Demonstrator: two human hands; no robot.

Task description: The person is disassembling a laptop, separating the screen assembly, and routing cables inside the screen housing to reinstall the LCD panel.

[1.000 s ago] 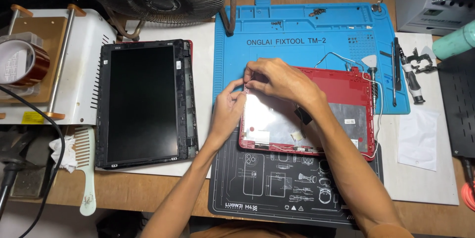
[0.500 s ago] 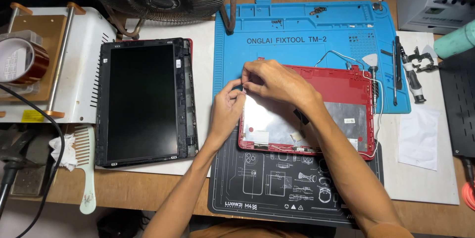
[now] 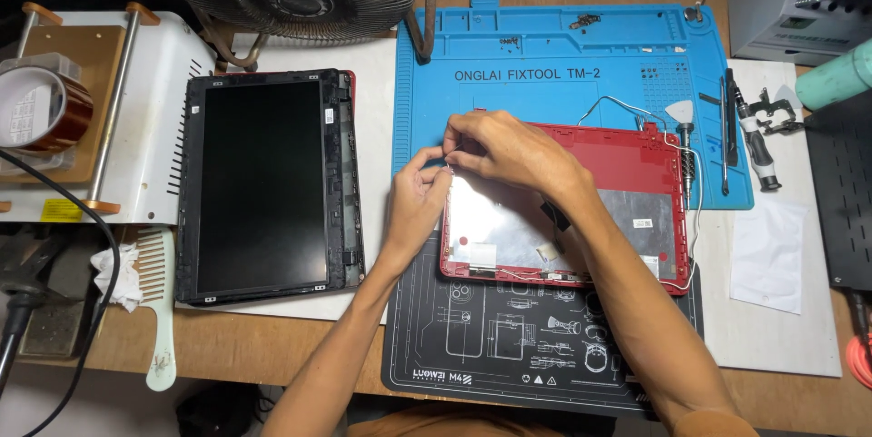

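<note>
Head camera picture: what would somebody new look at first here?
Probably the two hands meeting in the middle: the left hand and right hand pinch at the top left corner of the red plastic laptop lid shell, which lies open with silver foil inside. To its left rests the black flat screen panel, and behind them lies the big blue rubber work mat.

My left hand (image 3: 416,193) is reaching up from below, forearm angling in from the lower left, fingers curling inward with the fingertips pinching together at the top right. My right hand (image 3: 509,151) is lying palm down just beside it, forearm running in from the lower right, fingertips bending down to meet the left ones.
</note>
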